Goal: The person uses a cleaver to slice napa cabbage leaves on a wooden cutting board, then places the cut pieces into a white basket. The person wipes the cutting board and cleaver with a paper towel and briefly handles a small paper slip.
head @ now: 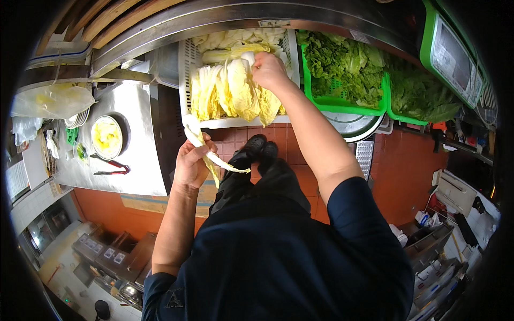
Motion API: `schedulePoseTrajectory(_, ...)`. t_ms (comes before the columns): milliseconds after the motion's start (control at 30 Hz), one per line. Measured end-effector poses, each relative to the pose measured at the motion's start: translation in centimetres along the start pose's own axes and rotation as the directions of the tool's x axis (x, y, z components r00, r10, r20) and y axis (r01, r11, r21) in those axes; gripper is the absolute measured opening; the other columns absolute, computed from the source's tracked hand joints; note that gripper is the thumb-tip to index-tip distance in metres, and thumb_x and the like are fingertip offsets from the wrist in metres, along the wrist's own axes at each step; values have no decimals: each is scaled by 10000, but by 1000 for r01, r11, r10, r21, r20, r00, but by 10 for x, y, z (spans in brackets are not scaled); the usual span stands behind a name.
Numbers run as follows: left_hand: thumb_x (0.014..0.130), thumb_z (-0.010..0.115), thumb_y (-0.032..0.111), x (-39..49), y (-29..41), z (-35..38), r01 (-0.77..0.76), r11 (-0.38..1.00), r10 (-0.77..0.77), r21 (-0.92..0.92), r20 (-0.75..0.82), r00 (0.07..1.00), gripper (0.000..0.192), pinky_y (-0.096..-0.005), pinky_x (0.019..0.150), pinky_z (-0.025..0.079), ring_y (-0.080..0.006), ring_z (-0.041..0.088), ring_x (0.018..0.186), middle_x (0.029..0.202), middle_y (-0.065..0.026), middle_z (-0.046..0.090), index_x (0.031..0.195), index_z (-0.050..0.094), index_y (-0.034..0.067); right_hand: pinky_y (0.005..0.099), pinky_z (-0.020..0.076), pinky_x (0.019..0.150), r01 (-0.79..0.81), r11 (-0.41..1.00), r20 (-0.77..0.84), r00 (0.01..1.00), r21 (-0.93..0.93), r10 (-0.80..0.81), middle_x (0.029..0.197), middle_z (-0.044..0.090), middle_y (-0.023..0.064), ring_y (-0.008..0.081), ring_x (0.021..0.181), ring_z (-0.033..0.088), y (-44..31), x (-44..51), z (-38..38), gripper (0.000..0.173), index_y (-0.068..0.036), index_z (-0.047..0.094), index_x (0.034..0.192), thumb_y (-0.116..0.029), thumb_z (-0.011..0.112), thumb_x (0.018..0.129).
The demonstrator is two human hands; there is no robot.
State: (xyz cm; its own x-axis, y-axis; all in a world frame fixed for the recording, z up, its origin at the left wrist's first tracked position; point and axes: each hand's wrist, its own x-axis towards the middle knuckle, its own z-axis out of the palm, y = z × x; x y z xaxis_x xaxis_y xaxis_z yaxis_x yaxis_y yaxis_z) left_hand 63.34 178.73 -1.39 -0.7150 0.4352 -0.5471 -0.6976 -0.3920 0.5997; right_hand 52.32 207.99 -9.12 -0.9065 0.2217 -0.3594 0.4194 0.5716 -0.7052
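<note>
My left hand (pixel 195 160) grips a few long napa cabbage leaves (pixel 217 158), their pale ribs hanging over the floor in front of me. Before me, a white perforated plastic basket (pixel 241 123) holds napa cabbage leaves (pixel 241 88) lined up in a row, with more pale pieces along its far side. My right hand (pixel 270 71) is over the right part of that basket, its fingers curled against the pale end of a leaf. Whether they hold the leaf cannot be told, since the fingertips are partly hidden.
Green baskets (pixel 349 107) with leafy lettuce (pixel 349 72) stand right of the white one. On the steel counter (pixel 140 160) at left are a plate of chopped cabbage (pixel 106 137) and red-handled tongs (pixel 112 163). A green-framed scale (pixel 453 56) is at upper right; a steel rail (pixel 225 22) runs above the baskets.
</note>
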Motion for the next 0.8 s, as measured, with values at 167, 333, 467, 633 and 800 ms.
schedulePoseTrajectory(167,839,658,11,1,-4,-6,20,1000,-20,0,-20,1000,230,-328,758,532,-205,626,798,847,-109,672,1069,648,19,319,612,755,-165,984,52,985,64,162,1104,723,132,173,857,709,0,-27,33,209,-11,653,1132,-147,678,974)
schedulePoseTrajectory(333,841,637,-26,4,-5,0,40,999,-41,-23,-45,998,230,-327,772,545,-213,640,803,856,-119,671,1069,651,3,386,611,829,84,981,-117,988,-172,-105,1162,697,219,281,906,724,-22,-63,64,384,13,622,1285,-115,681,929)
schedulePoseTrajectory(467,845,626,-32,18,-4,1,35,999,-34,26,-60,998,219,-322,808,526,-216,634,835,887,-113,663,1063,646,-13,447,579,898,233,944,-206,937,-236,-282,1196,676,255,398,979,704,-6,-60,86,436,60,596,1295,-136,654,910)
schedulePoseTrajectory(633,864,615,-21,43,-11,-3,45,995,-37,86,-84,996,227,-343,850,507,-222,624,887,920,-122,660,1089,644,-13,454,575,876,237,959,-121,959,-158,-257,1139,697,247,418,973,698,0,-59,62,409,34,650,1257,-155,677,896)
schedulePoseTrajectory(800,874,590,-64,53,-16,8,64,990,-53,128,-85,995,197,-332,810,516,-226,637,851,904,-125,665,1058,650,-26,370,604,734,-13,999,-96,995,34,16,980,721,148,220,792,706,3,-42,33,187,-18,689,1116,-14,570,972)
